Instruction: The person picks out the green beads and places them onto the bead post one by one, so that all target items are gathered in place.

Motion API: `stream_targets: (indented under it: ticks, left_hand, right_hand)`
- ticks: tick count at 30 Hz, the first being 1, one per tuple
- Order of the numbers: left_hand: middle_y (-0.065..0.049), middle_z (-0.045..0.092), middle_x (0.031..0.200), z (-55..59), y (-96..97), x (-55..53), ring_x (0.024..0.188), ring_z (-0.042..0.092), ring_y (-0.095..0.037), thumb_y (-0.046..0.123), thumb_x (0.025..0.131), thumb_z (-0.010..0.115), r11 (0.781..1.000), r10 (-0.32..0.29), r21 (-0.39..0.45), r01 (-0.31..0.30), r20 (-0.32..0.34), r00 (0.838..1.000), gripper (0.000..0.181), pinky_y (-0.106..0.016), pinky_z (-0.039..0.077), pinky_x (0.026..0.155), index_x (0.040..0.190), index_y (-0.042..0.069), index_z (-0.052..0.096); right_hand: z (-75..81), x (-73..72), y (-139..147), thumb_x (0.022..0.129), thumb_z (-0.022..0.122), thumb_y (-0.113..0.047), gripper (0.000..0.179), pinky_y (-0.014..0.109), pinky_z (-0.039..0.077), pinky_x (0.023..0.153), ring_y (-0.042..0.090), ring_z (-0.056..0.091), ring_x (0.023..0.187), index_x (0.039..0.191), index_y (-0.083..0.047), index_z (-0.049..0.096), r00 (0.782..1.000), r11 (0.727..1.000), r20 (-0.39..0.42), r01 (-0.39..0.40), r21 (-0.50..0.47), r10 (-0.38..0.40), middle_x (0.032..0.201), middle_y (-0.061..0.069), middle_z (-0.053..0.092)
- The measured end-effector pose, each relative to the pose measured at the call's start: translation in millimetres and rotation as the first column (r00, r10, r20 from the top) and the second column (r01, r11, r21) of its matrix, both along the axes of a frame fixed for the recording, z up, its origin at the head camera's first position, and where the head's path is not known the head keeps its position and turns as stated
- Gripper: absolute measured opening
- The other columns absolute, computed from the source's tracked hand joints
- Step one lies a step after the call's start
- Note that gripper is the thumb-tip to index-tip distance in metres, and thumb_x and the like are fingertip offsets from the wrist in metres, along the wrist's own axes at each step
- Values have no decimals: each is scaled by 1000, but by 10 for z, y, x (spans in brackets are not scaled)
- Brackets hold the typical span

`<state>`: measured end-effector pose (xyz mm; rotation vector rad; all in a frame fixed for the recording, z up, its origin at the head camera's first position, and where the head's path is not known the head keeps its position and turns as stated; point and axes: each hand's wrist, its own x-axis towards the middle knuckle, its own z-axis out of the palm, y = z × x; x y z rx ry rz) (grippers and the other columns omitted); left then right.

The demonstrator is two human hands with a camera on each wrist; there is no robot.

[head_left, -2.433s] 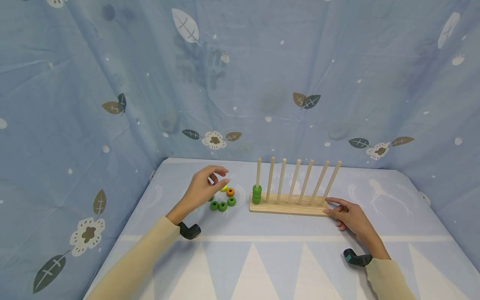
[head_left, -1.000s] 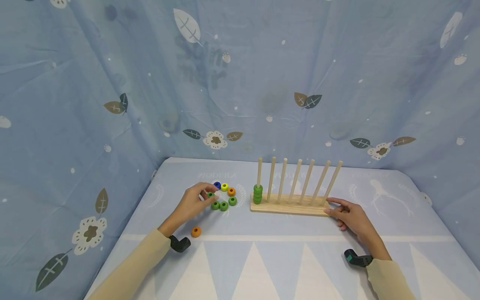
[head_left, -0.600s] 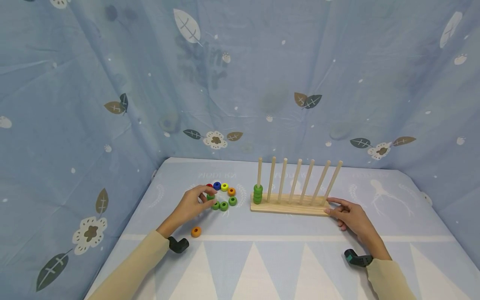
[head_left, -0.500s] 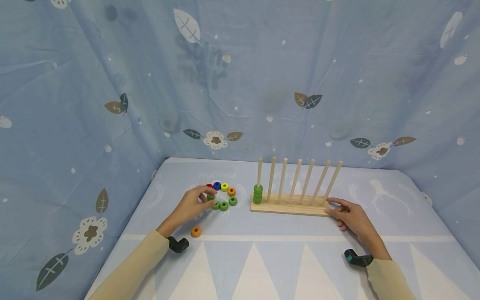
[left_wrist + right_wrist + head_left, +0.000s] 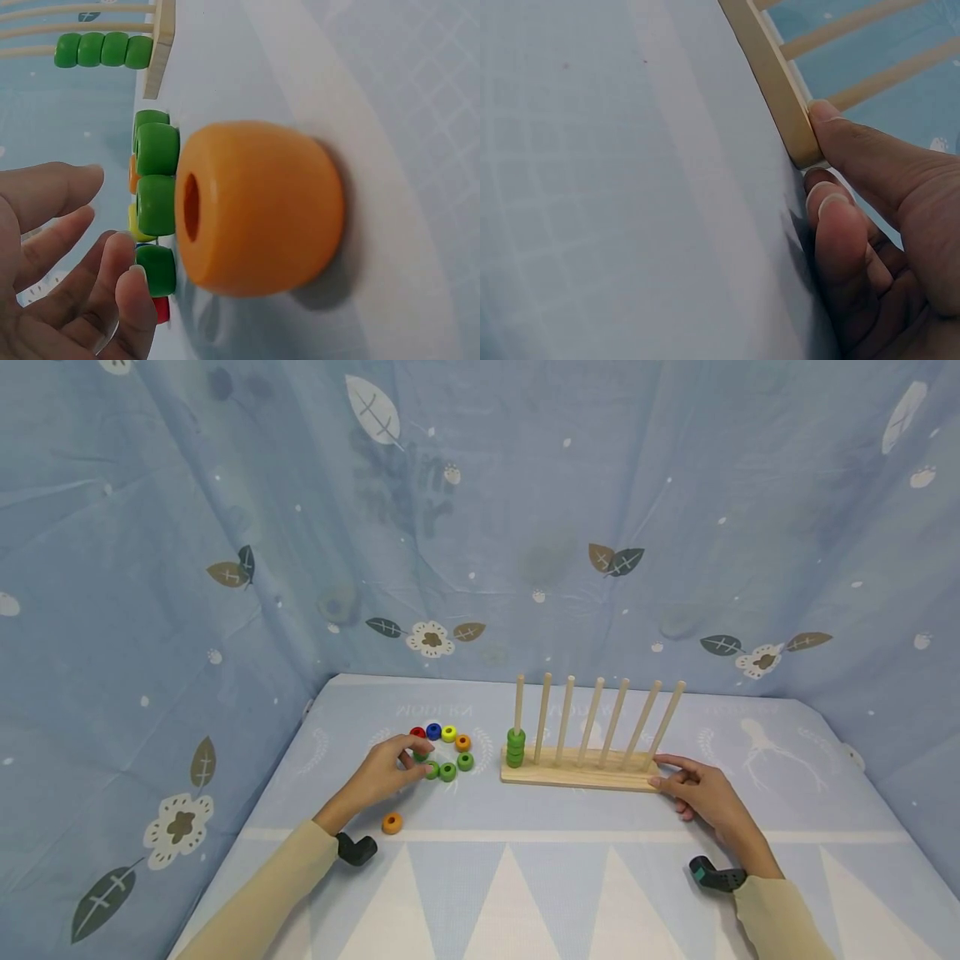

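Note:
My left hand (image 5: 382,770) hovers at the left of a loose ring of beads, thumb and fingers spread with nothing between them. Nearest its fingertips are green beads (image 5: 432,770), one partly hidden by the fingers. The ring also has a red bead (image 5: 417,732), a blue bead (image 5: 433,732), a yellow bead (image 5: 449,733) and an orange bead (image 5: 462,742). My right hand (image 5: 703,795) pinches the right end of a wooden peg rack (image 5: 577,778), thumb in front and index finger behind. Several green beads (image 5: 515,748) are stacked on its leftmost peg.
A separate orange bead (image 5: 392,823) lies near the left wrist and looms large in the left wrist view. Upright pegs (image 5: 615,727) rise bare along the rack. Patterned cloth (image 5: 480,527) hangs behind and at both sides of the table.
My left hand has drawn back left and lower from above the beads, uncovering the red and blue beads and the separate orange one. Its thumb-finger gap has lately widened slightly. The right hand stays.

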<state>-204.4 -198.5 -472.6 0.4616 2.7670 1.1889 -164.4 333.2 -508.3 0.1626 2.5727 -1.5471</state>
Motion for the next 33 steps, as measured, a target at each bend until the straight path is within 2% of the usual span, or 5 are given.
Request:
stream_targets:
  ticks: [9,26,33]
  left_hand:
    - [-5,69,117,-28,-25,-4,87,59,-18,16,93,79,1000,-27,-1,27,9,1000,31,-31,51,70,123,11,70]
    - [-2,68,115,-34,8,24,80,56,-16,9,92,78,998,-57,-27,58,10,998,29,-29,47,66,121,9,71]
    - [-1,65,105,-41,16,26,78,54,-16,12,92,79,997,-68,-45,69,27,997,30,-28,46,64,121,8,72]
  right_hand:
    - [5,0,-4,92,79,-37,70,30,53,52,13,53,58,148,-5,53,1000,1000,-3,-15,3,15,83,8,58]
    - [-23,2,2,92,79,-37,69,29,52,52,14,53,58,149,-6,53,1000,1000,4,-7,14,7,83,9,57]
    - [-23,-4,18,91,80,-38,72,31,53,52,15,53,57,149,-6,52,1000,1000,-11,-14,11,14,83,12,58]
